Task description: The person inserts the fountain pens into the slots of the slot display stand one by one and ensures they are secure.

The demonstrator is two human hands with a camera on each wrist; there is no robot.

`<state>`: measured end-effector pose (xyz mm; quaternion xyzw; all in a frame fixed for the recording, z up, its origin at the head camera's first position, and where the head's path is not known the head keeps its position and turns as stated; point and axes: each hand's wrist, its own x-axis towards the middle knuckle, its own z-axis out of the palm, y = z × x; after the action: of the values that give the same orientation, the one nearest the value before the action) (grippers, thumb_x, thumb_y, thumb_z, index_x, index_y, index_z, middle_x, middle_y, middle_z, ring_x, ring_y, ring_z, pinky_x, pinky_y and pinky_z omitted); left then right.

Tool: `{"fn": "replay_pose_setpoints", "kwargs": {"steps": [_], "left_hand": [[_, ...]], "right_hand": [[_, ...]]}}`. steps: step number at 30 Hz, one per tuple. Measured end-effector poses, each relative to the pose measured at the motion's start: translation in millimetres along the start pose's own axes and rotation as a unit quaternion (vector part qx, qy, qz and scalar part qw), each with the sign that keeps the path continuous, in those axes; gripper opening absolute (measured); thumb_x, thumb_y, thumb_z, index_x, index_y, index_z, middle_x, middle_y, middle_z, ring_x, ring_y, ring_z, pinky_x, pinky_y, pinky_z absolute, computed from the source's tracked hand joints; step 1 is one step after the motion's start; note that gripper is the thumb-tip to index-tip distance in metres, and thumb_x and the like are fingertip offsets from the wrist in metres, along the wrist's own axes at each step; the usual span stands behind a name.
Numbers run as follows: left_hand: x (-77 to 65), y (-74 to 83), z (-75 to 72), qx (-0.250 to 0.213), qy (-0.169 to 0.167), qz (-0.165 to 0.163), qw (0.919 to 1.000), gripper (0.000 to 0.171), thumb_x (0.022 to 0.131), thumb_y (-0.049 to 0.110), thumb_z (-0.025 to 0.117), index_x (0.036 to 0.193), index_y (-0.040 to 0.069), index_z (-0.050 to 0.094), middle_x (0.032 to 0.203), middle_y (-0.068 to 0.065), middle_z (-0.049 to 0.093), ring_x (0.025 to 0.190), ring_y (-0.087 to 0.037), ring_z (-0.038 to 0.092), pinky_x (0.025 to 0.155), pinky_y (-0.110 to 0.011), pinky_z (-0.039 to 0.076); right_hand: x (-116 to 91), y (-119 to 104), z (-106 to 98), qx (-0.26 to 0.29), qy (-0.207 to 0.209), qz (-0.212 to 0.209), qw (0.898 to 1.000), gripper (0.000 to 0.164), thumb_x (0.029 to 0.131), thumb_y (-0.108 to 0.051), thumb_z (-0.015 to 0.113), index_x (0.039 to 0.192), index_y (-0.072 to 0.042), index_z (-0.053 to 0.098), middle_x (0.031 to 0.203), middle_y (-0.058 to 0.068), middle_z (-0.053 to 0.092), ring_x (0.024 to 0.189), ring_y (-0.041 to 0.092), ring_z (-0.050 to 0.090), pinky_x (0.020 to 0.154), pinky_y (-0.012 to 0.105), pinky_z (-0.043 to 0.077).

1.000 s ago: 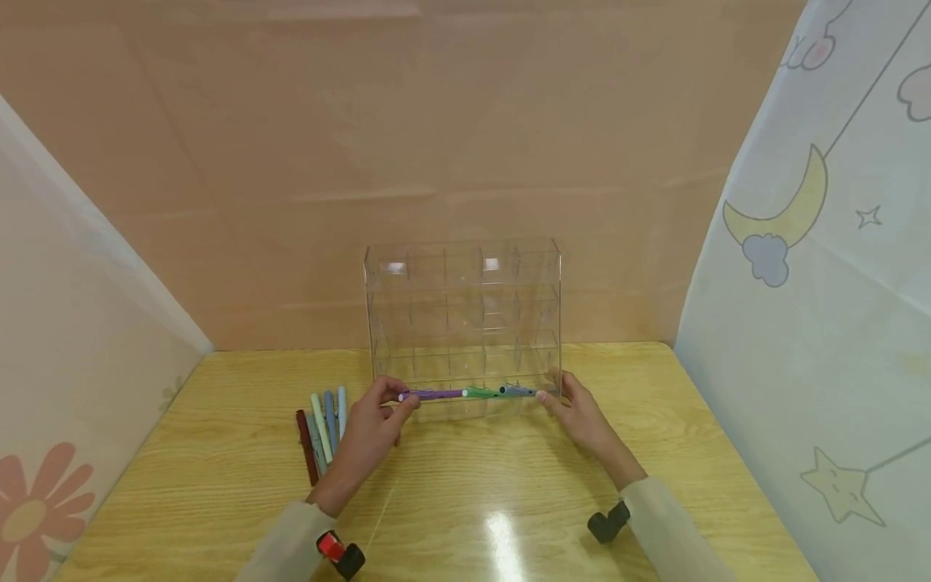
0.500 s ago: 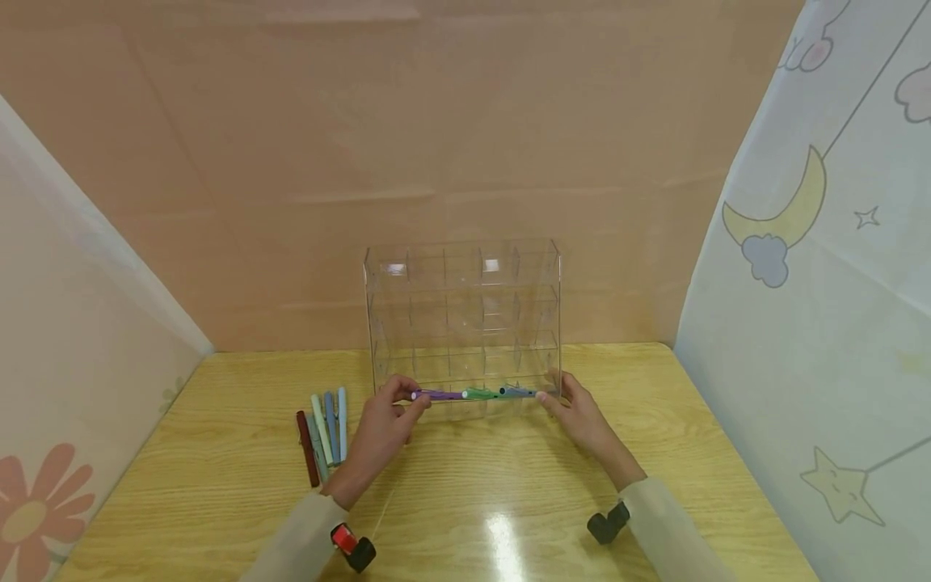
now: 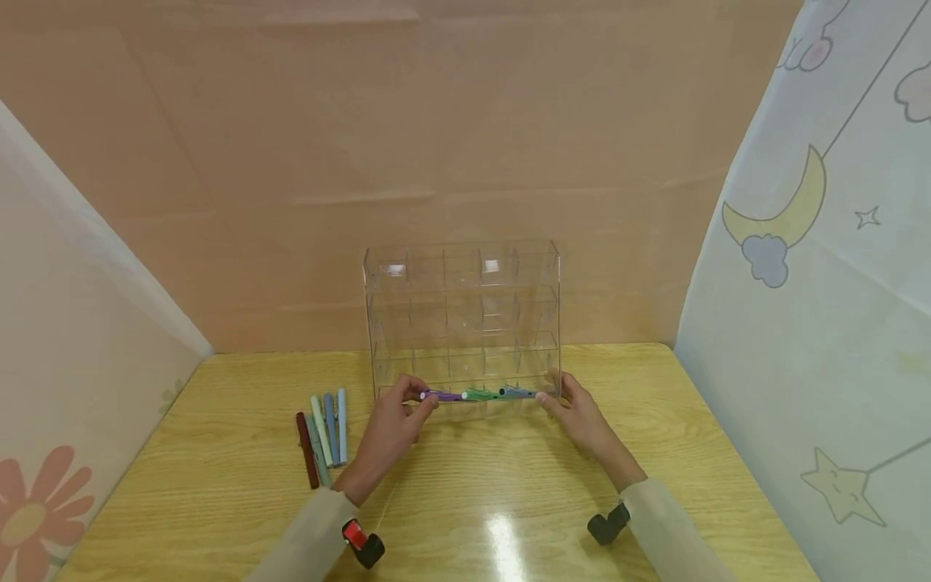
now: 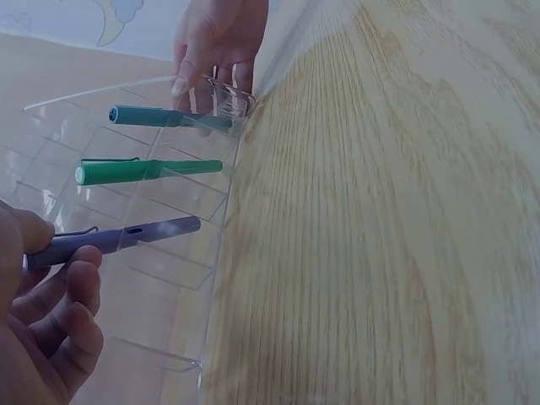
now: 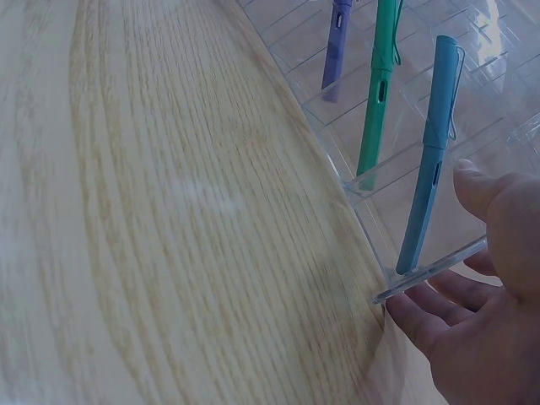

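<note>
A clear, compartmented pen rack (image 3: pixel 465 285) stands upright on the table. My left hand (image 3: pixel 391 420) pinches a purple pen (image 4: pixel 164 229) near its capped, clipped end, between thumb and fingers. The pen's other end reaches into the rack's bottom row. Beside it in that row sit a green pen (image 4: pixel 126 171) and a teal pen (image 5: pixel 433 126), each in its own compartment. My right hand (image 3: pixel 582 416) grips the rack's lower right side, thumb on the inner side of the wall and fingers on the outer, close to the teal pen.
Several capped pens lie side by side on the wooden table (image 3: pixel 218 453) left of my left hand, among them a dark red pen (image 3: pixel 307 449) and a light blue pen (image 3: pixel 343 424). An orange-brown backdrop (image 3: pixel 291 162) rises behind the rack, with patterned side panels.
My left hand has shifted right with the purple pen, toward the green one. The right hand, the rack and the other pens have stayed in place.
</note>
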<state>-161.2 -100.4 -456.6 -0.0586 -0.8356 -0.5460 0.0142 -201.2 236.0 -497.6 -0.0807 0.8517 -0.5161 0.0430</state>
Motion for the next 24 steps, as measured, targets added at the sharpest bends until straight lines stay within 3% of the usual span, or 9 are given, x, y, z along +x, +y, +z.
{"fn": "replay_pose_setpoints", "kwargs": {"steps": [9, 24], "left_hand": [[2.2, -4.5, 7.5, 0.027, 0.007, 0.009, 0.9996, 0.020, 0.106, 0.029, 0.069, 0.118, 0.014, 0.062, 0.118, -0.012, 0.076, 0.049, -0.007, 0.049, 0.045, -0.022, 0.037], [3.5, -4.2, 4.8, 0.053, -0.003, 0.003, 0.9986, 0.017, 0.106, 0.029, 0.069, 0.117, 0.017, 0.063, 0.107, -0.003, 0.073, 0.050, -0.008, 0.047, 0.045, -0.022, 0.035]], "right_hand": [[-0.4, 0.1, -0.4, 0.001, 0.002, 0.001, 1.000, 0.073, 0.111, -0.034, 0.060, 0.164, 0.004, 0.028, 0.171, 0.027, 0.033, 0.159, 0.048, 0.032, 0.125, 0.063, 0.036], [-1.2, -2.6, -1.1, 0.004, 0.002, 0.013, 1.000, 0.072, 0.111, -0.035, 0.060, 0.164, 0.002, 0.028, 0.172, 0.025, 0.033, 0.160, 0.047, 0.030, 0.125, 0.063, 0.035]]}}
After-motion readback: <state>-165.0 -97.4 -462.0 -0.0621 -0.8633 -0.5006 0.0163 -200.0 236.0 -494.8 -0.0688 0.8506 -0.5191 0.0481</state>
